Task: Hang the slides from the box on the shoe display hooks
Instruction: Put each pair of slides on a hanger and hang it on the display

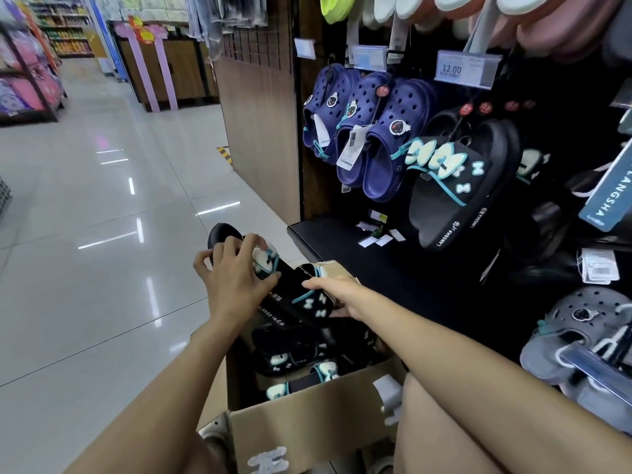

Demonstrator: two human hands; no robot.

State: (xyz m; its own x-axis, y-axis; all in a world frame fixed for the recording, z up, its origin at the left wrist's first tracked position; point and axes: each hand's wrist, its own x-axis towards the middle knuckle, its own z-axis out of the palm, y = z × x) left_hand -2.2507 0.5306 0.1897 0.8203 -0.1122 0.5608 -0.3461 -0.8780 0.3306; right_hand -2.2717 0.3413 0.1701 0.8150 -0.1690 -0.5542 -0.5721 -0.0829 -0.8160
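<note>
Both hands are on one black slide (273,289) held just above the open cardboard box (307,429) — the left hand (232,275) grips it from the top, fingers (254,239) curled over the pale bow, thumb out to the side. The right hand (337,295) holds the strap end, thumb on top, its other fingers tucked under and out of sight. More bow-trimmed slides (297,357) lie in the box. On the display, a matching black slide (455,186) hangs beside navy clogs (359,131).
</note>
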